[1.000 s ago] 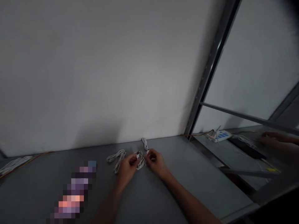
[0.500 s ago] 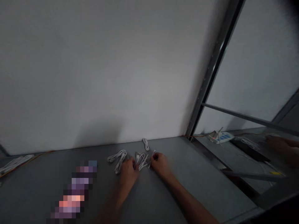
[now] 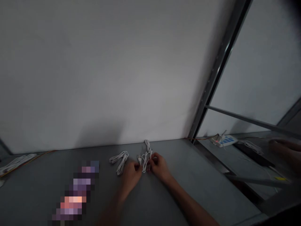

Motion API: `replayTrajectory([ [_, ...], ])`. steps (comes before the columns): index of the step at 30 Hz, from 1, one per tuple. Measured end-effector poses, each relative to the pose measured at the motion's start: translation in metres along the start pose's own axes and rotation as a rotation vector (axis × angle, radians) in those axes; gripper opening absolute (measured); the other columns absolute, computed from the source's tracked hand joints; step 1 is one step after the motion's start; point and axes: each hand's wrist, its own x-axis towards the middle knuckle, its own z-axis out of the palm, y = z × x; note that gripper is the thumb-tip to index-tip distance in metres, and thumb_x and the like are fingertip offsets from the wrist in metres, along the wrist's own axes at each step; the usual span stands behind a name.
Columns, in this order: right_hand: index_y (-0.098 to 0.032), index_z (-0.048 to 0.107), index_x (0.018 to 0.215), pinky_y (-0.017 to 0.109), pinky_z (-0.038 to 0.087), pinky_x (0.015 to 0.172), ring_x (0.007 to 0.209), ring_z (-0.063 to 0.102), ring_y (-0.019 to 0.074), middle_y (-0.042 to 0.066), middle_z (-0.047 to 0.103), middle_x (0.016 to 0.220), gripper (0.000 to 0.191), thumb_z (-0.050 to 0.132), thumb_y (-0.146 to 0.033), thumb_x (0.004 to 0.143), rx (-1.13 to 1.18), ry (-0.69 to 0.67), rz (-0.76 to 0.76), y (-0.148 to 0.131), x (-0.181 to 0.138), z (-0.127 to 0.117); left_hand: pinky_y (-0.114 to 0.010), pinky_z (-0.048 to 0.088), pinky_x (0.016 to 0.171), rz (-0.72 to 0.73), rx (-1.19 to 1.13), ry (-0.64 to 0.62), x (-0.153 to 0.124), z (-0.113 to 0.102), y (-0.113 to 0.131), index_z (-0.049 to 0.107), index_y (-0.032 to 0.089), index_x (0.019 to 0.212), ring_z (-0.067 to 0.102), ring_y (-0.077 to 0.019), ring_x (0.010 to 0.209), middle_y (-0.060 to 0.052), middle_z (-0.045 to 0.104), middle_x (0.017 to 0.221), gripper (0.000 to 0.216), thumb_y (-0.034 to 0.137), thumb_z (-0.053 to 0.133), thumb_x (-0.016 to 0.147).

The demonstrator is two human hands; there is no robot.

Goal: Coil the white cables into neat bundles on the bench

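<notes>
Hands working at a white cable [image 3: 145,162] on the counter [image 3: 199,182].
The left hand [image 3: 132,173] meets it from 8 o'clock, the right hand [image 3: 160,167] from 3 o'clock; whether either pinches it, I cannot tell. A looped bundle [image 3: 122,164] lies at 9 o'clock, a small coil [image 3: 147,144] at 12.

A: What colours reach you?
B: On my feed, the cables [image 3: 145,162] are plain white, the tabletop [image 3: 190,169] slate grey.
A: Anything brighter?
B: I see blue blocks on a white power strip [image 3: 225,141], plus an orange wire [image 3: 202,138].
A: The pixelated patch [image 3: 81,188]?
B: Squares of purple, salmon and dull blue. The wall [image 3: 141,78] seems off-white, though my picture is dim.
</notes>
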Motion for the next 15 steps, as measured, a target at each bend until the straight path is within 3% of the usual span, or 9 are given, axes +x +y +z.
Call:
replayTrajectory([
  [6, -0.025, 0.045, 0.087, 0.028, 0.055, 0.051, 0.051, 0.064, 0.0158, -0.001, 0.067, 0.066, 0.038, 0.062, -0.058, 0.081, 0.130, -0.243, -0.091, -0.013, -0.008, 0.003, -0.027, 0.042, 0.050, -0.133, -0.234, -0.026, 0.002, -0.002, 0.002, 0.061, 0.020, 0.064, 0.068, -0.0225, 0.061, -0.004, 0.069, 0.059, 0.028, 0.035, 0.050, 0.085],
  [9, -0.024, 0.048, 0.091, 0.027, 0.054, 0.052, 0.052, 0.063, 0.0150, -0.002, 0.065, 0.064, 0.038, 0.060, -0.060, 0.085, 0.193, -0.336, -0.161, -0.021, -0.014, 0.004, -0.025, 0.040, 0.042, -0.208, -0.468, -0.144, 0.001, -0.002, 0.006, 0.055, 0.022, 0.072, 0.066, -0.0200, 0.054, -0.002, 0.068, 0.061, 0.020, 0.038, 0.049, 0.083],
  [12, -0.024, 0.049, 0.089, 0.025, 0.051, 0.049, 0.050, 0.060, 0.0140, -0.003, 0.063, 0.061, 0.042, 0.062, -0.063, 0.083, 0.260, -0.340, -0.187, -0.026, -0.015, 0.003, -0.024, 0.044, 0.044, -0.241, -0.762, -0.297, -0.001, -0.003, 0.010, 0.052, 0.023, 0.079, 0.067, -0.0199, 0.057, 0.001, 0.067, 0.061, 0.018, 0.039, 0.058, 0.075],
  [15, -0.023, 0.049, 0.089, 0.023, 0.048, 0.045, 0.046, 0.057, 0.0126, -0.004, 0.061, 0.058, 0.046, 0.067, -0.064, 0.078, 0.324, -0.275, -0.152, -0.028, -0.012, 0.000, -0.024, 0.045, 0.045, -0.209, -0.874, -0.288, -0.002, -0.004, 0.012, 0.051, 0.022, 0.083, 0.067, -0.0196, 0.059, 0.001, 0.067, 0.062, 0.031, 0.044, 0.067, 0.068],
])
